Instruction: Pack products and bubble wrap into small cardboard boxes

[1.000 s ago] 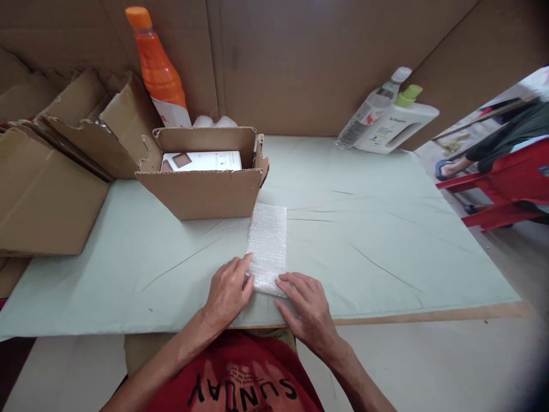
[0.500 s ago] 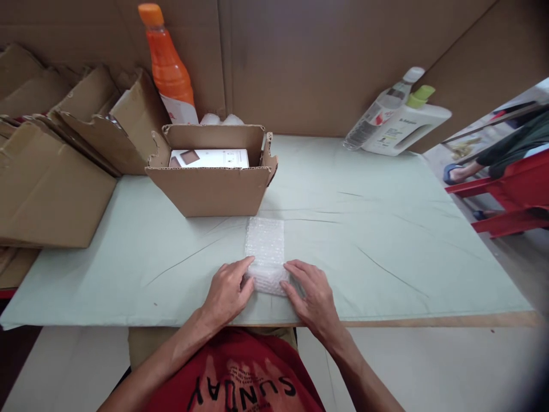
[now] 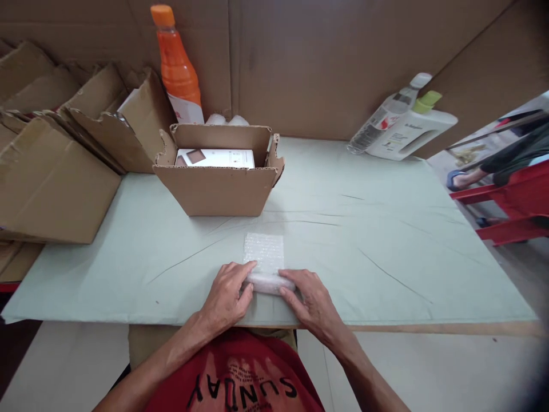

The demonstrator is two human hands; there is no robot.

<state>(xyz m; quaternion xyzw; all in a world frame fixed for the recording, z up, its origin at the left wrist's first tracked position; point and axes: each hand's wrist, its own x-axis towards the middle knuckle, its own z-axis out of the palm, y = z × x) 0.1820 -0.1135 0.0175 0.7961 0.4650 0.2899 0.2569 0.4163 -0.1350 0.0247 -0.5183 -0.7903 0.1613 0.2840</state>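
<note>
A sheet of bubble wrap (image 3: pixel 263 250) lies near the table's front edge, its near end rolled into a bundle with a smooth, shiny surface. What is inside the roll, if anything, I cannot make out. My left hand (image 3: pixel 229 292) grips the roll's left end, thumb on the near side and forefinger on top. At the right end my right hand (image 3: pixel 311 297) holds it the same way. The flat part of the wrap stretches away from me, toward an open cardboard box (image 3: pixel 218 189) with white printed boxes inside.
More open cardboard boxes (image 3: pixel 55 177) crowd the left side. An orange bottle (image 3: pixel 179 71) stands behind the nearest box. A clear bottle (image 3: pixel 386 117) and a white jug (image 3: pixel 414 134) lean at the back right. Beyond the table, a person's leg shows beside a red chair (image 3: pixel 514 194).
The near end of the bubble wrap has been rolled further away from me, so its flat part is shorter. Both hands stay on the roll's ends. The view has shifted slightly.
</note>
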